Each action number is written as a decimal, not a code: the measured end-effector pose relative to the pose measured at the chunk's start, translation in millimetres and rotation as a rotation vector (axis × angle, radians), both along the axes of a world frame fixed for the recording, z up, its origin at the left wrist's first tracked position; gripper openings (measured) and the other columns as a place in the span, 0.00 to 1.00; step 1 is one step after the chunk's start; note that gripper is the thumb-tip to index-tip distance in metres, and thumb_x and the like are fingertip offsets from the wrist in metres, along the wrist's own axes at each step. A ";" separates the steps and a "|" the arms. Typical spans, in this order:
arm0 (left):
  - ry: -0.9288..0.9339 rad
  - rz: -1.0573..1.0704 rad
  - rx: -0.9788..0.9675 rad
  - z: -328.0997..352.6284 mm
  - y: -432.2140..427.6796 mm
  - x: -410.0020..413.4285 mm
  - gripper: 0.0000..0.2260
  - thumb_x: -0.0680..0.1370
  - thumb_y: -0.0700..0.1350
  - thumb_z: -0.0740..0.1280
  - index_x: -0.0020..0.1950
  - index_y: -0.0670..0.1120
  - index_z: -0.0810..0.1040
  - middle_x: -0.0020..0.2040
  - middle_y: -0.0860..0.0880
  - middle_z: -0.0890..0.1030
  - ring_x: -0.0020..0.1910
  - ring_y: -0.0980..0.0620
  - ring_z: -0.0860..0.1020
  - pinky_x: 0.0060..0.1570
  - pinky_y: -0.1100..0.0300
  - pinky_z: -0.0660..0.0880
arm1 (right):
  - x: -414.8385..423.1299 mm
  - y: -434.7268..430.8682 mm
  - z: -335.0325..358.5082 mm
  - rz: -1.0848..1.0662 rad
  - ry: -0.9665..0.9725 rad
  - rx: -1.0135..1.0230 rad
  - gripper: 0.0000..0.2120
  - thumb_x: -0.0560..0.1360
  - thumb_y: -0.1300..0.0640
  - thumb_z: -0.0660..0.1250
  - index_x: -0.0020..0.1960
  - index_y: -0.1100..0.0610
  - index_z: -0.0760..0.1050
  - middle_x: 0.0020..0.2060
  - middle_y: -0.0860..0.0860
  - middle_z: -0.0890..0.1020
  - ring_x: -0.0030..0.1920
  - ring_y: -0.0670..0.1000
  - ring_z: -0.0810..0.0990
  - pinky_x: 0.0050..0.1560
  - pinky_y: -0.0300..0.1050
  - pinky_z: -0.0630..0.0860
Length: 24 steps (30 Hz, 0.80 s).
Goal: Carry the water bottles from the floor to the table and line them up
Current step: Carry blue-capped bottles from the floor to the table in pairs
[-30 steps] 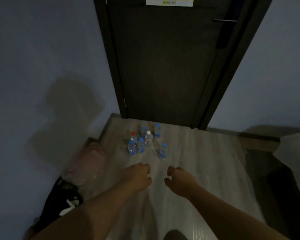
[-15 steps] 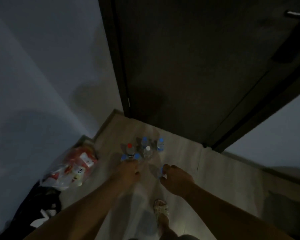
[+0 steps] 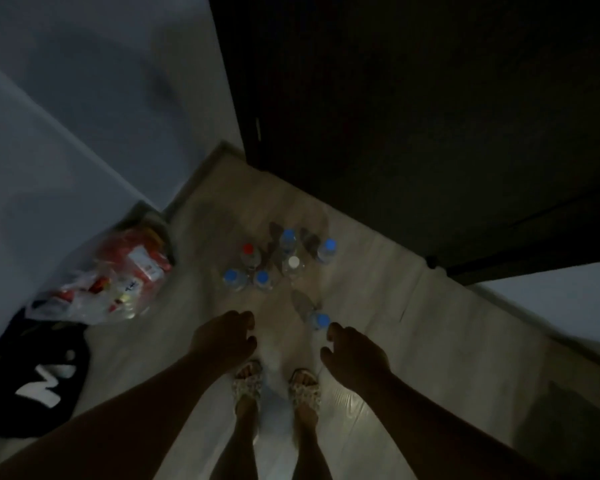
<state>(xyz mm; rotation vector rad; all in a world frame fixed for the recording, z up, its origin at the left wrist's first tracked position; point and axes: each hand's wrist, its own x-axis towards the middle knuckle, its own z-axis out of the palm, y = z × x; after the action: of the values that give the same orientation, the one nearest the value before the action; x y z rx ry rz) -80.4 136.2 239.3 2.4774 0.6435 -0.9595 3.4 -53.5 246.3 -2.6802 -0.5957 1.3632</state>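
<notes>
Left hand [image 3: 224,336] and right hand [image 3: 352,355] hover loosely curled, apparently empty, above water bottles [image 3: 293,263].

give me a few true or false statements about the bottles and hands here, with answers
1. Only one red-capped bottle stands on the floor. True.
2. The left hand grips a bottle. False: it holds nothing, its fingers loosely curled.
3. The bottle nearest the right hand has a white cap. False: it is a blue-capped bottle; the white-capped bottle stands farther off in the cluster.
4. A plastic bag lies left of the bottles. True.
</notes>
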 end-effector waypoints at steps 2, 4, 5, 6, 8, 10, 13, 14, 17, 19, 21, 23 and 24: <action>0.015 -0.016 -0.012 -33.9 0.5 4.0 0.14 0.77 0.53 0.59 0.62 0.52 0.69 0.59 0.49 0.75 0.57 0.49 0.75 0.52 0.58 0.73 | -4.2 5.7 -34.8 0.022 0.019 -0.020 0.17 0.78 0.49 0.57 0.64 0.55 0.65 0.55 0.55 0.76 0.54 0.54 0.77 0.56 0.52 0.75; 0.030 -0.040 -0.019 -69.5 1.5 6.5 0.14 0.77 0.53 0.59 0.62 0.51 0.69 0.59 0.48 0.75 0.57 0.49 0.75 0.51 0.57 0.73 | -8.0 11.8 -70.2 0.040 0.028 -0.018 0.16 0.78 0.49 0.57 0.63 0.55 0.66 0.56 0.55 0.75 0.55 0.55 0.76 0.55 0.52 0.75; 0.041 -0.053 -0.023 -89.1 2.4 7.0 0.14 0.77 0.53 0.59 0.62 0.51 0.69 0.59 0.48 0.75 0.57 0.48 0.75 0.50 0.57 0.72 | -8.0 14.3 -88.7 0.046 0.021 -0.017 0.16 0.78 0.49 0.57 0.63 0.55 0.66 0.56 0.55 0.74 0.55 0.55 0.75 0.54 0.51 0.74; 0.057 -0.063 -0.028 -107.1 3.4 6.9 0.15 0.77 0.53 0.59 0.62 0.50 0.70 0.58 0.48 0.75 0.57 0.48 0.75 0.50 0.57 0.72 | -6.6 15.8 -106.0 0.049 0.010 -0.018 0.16 0.78 0.49 0.58 0.62 0.55 0.66 0.57 0.55 0.73 0.55 0.55 0.74 0.53 0.50 0.74; 0.090 -0.091 -0.028 -140.1 3.3 7.4 0.14 0.78 0.52 0.59 0.61 0.49 0.70 0.58 0.47 0.75 0.56 0.47 0.75 0.50 0.56 0.72 | -0.1 14.9 -138.5 0.021 -0.009 -0.029 0.16 0.78 0.50 0.58 0.62 0.55 0.66 0.57 0.55 0.73 0.54 0.54 0.74 0.52 0.50 0.74; 0.095 -0.123 -0.012 -169.2 2.4 8.4 0.14 0.78 0.51 0.59 0.60 0.47 0.70 0.56 0.45 0.76 0.55 0.46 0.75 0.48 0.55 0.72 | 6.6 12.7 -169.1 -0.035 -0.017 -0.051 0.17 0.77 0.50 0.59 0.64 0.55 0.67 0.58 0.55 0.73 0.54 0.53 0.75 0.54 0.51 0.75; 0.045 -0.094 0.011 -207.2 -0.7 15.2 0.13 0.78 0.50 0.60 0.59 0.46 0.71 0.56 0.44 0.73 0.54 0.45 0.74 0.45 0.56 0.68 | 17.1 7.5 -209.7 -0.081 -0.099 -0.072 0.19 0.76 0.52 0.61 0.66 0.56 0.65 0.58 0.55 0.74 0.55 0.53 0.75 0.53 0.51 0.76; 0.027 -0.072 0.018 -217.3 -0.9 18.3 0.13 0.78 0.50 0.60 0.59 0.45 0.71 0.56 0.44 0.72 0.54 0.45 0.74 0.44 0.56 0.67 | 20.9 6.5 -221.8 -0.091 -0.125 -0.075 0.19 0.76 0.53 0.62 0.66 0.56 0.65 0.58 0.55 0.74 0.55 0.53 0.75 0.53 0.51 0.76; -0.061 -0.009 0.050 -243.3 2.9 28.2 0.14 0.77 0.49 0.61 0.61 0.45 0.70 0.58 0.44 0.70 0.54 0.46 0.73 0.44 0.57 0.68 | 31.2 7.0 -254.5 -0.130 -0.127 -0.121 0.22 0.76 0.52 0.63 0.68 0.54 0.62 0.60 0.56 0.71 0.56 0.54 0.73 0.52 0.50 0.75; -0.143 0.036 0.049 -257.9 6.6 33.5 0.16 0.77 0.48 0.63 0.63 0.46 0.69 0.62 0.44 0.69 0.56 0.46 0.73 0.45 0.58 0.68 | 32.9 7.0 -273.3 -0.148 -0.099 -0.162 0.26 0.76 0.50 0.63 0.70 0.52 0.58 0.63 0.56 0.69 0.59 0.55 0.72 0.52 0.49 0.72; -0.213 0.112 0.012 -272.3 9.4 39.5 0.20 0.76 0.46 0.65 0.66 0.46 0.67 0.66 0.43 0.67 0.60 0.45 0.72 0.49 0.58 0.69 | 30.5 6.0 -288.0 -0.163 -0.068 -0.179 0.29 0.75 0.50 0.63 0.72 0.50 0.54 0.66 0.57 0.65 0.61 0.57 0.70 0.53 0.50 0.72; -0.248 0.221 -0.046 -284.4 10.1 47.3 0.25 0.75 0.42 0.66 0.70 0.47 0.62 0.70 0.43 0.63 0.63 0.44 0.70 0.54 0.56 0.70 | 27.0 4.9 -298.5 -0.179 -0.040 -0.189 0.30 0.76 0.49 0.63 0.73 0.48 0.52 0.66 0.58 0.65 0.60 0.57 0.70 0.54 0.52 0.73; -0.258 0.263 -0.069 -290.0 10.0 51.8 0.27 0.74 0.41 0.66 0.71 0.48 0.60 0.71 0.42 0.61 0.65 0.43 0.69 0.58 0.54 0.70 | 25.9 4.6 -301.9 -0.191 -0.030 -0.188 0.30 0.76 0.49 0.63 0.73 0.48 0.52 0.65 0.58 0.66 0.60 0.57 0.71 0.54 0.52 0.73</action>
<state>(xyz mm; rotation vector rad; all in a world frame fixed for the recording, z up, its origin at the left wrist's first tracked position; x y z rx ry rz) -28.6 146.2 -50.7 2.3283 0.8073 -0.5440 29.3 -48.9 -55.6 -2.8185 -0.2150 1.3920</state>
